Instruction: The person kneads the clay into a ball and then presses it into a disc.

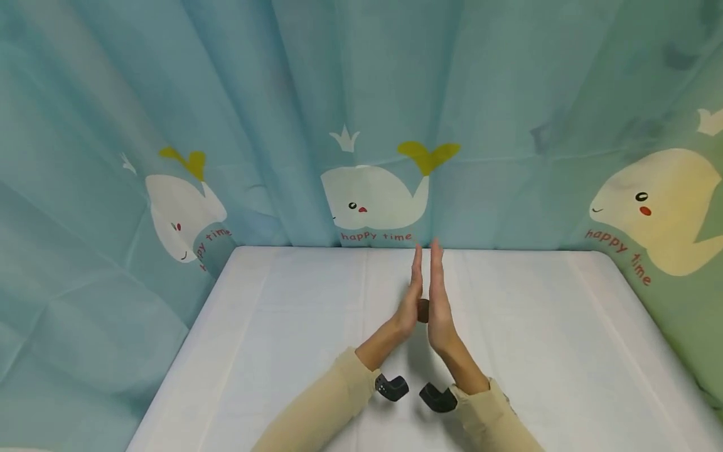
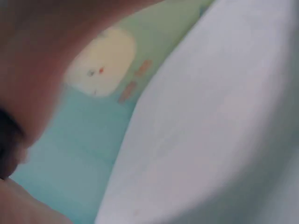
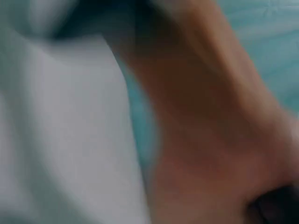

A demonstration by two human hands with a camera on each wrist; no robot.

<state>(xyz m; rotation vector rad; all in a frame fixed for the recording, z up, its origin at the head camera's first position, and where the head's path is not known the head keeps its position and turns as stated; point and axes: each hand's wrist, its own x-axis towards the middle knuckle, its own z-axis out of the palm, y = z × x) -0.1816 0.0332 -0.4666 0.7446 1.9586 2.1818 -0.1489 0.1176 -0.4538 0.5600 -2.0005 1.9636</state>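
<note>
Both palms upright over the white table (image 1: 282,351), left hand (image 1: 411,300) & right hand (image 1: 437,301) w/ fingers straight, pressing a small brown thing (image 1: 423,310) between them near the heels; any slack in that squeeze & it'd prob drop out.

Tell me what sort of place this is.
Probably a makeshift recording booth: a white-covered table enclosed by a whale-print curtain, where the left hand and right hand meet, fingers straight.
</note>
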